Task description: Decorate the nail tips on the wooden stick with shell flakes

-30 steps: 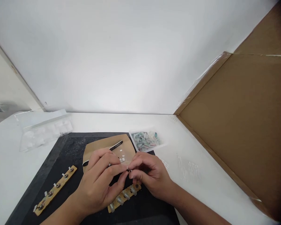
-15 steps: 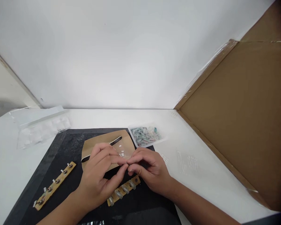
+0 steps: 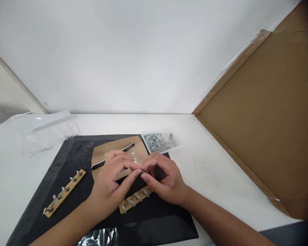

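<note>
My left hand (image 3: 109, 184) and my right hand (image 3: 168, 176) meet fingertip to fingertip above the black mat (image 3: 154, 225). Thumb and forefinger of each are pinched on a tiny, thin item (image 3: 143, 171), too small to name. Under my hands lies a wooden strip (image 3: 129, 205) carrying several clear, nail-shaped pieces, partly covered by my right hand. Just beyond my fingers sits a brown paper sheet (image 3: 102, 153), with a black nail file (image 3: 129, 147) across it and several small white bits (image 3: 135, 159).
On the left, a second wooden strip (image 3: 66, 193) bears several round metal mounts with white tabs. A white tray (image 3: 146, 145) of small sachets stands behind the mat. Clear plastic packaging (image 3: 50, 135) lies back left. A cardboard panel (image 3: 259, 119) rises along the right.
The view has shifted slightly, so the mat and its things sit higher in the picture. Both hands stay pinched together, with the fingertips slightly readjusted around the tiny item.
</note>
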Motion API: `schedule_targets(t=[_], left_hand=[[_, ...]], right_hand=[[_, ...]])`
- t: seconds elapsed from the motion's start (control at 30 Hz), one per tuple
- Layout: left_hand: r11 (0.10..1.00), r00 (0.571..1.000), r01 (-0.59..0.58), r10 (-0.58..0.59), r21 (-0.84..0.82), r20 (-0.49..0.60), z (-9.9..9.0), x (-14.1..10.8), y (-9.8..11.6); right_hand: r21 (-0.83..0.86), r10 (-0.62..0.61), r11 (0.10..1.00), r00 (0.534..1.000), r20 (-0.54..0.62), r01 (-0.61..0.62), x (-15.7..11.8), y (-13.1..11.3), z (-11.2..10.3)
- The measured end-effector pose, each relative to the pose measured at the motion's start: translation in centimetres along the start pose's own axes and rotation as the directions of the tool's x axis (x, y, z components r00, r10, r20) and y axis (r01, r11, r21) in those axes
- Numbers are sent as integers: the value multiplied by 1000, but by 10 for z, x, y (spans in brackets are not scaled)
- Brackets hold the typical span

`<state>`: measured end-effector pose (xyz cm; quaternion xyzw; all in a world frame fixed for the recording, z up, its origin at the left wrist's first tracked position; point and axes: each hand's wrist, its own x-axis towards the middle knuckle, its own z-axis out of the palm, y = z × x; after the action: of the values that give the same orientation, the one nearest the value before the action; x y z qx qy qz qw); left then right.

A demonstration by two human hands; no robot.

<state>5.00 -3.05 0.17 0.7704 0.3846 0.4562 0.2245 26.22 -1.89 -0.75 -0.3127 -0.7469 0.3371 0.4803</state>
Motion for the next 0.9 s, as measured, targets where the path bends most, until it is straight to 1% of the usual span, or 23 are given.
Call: schedule_targets(t=[0.13,0.33,0.47,0.6,0.73,0.8,0.9], left_hand=[[997,998,67,-67,-40,-1,-1,0,0],[990,993,116,-117,-81,1,0,-1,1],[990,994,108,-106,-96,22,0,-1,1],[988,993,120,-117,-95,30,-3,-2,2],[991,992,118,-116,-61,48,-4,-1,4],[995,994,98,-96,-28,47,-5,1,6],[999,999,37,-38,33,39,-5,3,7]], right_hand=[[70,-7,998,1000,16,5,-2,1,2],[34,69,997,997,-45,-68,-6,2,6],[21,97,995,993,-66,-96,-5,-1,6],[3,117,993,991,-60,-117,-4,-3,6],[-42,125,991,991,-52,-127,-5,-4,7],[-76,113,990,992,-47,-117,-6,-5,7],[-138,71,987,996,-53,-77,-6,-7,7]])
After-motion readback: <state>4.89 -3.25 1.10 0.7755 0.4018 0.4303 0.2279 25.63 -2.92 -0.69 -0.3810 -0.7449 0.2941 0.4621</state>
